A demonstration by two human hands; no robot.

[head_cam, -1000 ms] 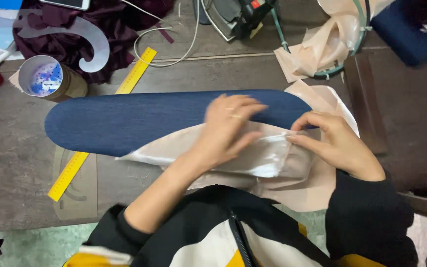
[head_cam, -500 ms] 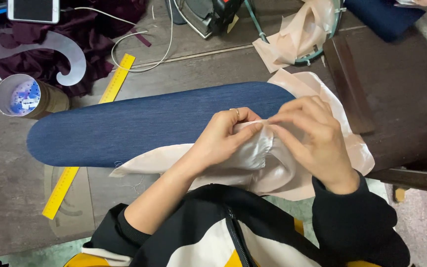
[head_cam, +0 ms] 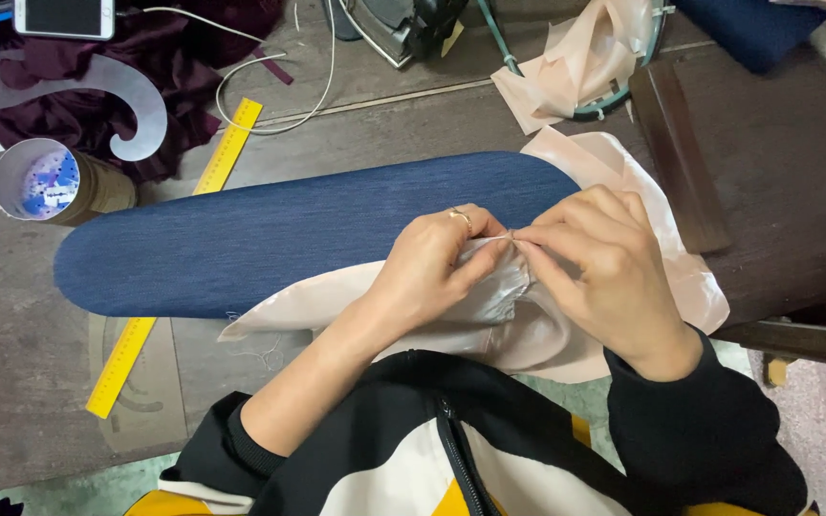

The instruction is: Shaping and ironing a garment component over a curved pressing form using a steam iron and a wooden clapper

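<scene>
Here both hands, left hand (head_cam: 432, 268) and right hand (head_cam: 599, 263), pinch one pale satin cloth (head_cam: 518, 325) at the near right. It drapes off one blue sleeve board (head_cam: 289, 234), whose long axis runs left-right across the table (head_cam: 776, 162). One yellow ruler (head_cam: 179, 253) lies under it.

A yellow ruler (head_cam: 176, 258) runs slantwise over the dark wooden counter (head_cam: 11, 354), partly hidden under a long blue padded board (head_cam: 279, 234). Up left, a clear curve template (head_cam: 117, 96) lies on maroon cloth (head_cam: 78, 105) beside a white cup (head_cam: 45, 180) and a phone (head_cam: 64, 16). An iron (head_cam: 399, 27) and a hoop (head_cam: 590, 53) of pale fabric sit along the far edge.
</scene>
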